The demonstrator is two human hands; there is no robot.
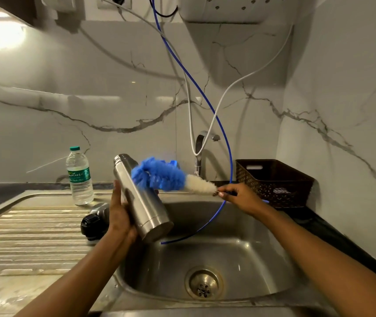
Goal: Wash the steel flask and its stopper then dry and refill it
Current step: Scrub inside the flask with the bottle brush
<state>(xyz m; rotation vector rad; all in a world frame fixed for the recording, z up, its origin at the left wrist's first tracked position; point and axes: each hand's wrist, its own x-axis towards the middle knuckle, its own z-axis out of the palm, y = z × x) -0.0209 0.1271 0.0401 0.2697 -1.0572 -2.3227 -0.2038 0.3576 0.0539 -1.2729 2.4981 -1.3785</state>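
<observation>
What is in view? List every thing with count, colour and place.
flask: 1, steel, tilted over the sink's left edge
brush: 1, blue and white, bristles by the flask's neck
stopper: 1, black, on the drainboard left of the flask
bottle: 1, clear with green cap, at the drainboard's back
basket: 1, brown, on the counter right of the tap
tap: 1, steel, behind the sink
sink: 1, steel, centre
drainboard: 1, steel, left of the sink
blue tube: 1, blue, hanging into the sink
white tube: 1, white, looped by the tap
left grip: 1, holds the flask
right grip: 1, pinches the brush's handle
</observation>
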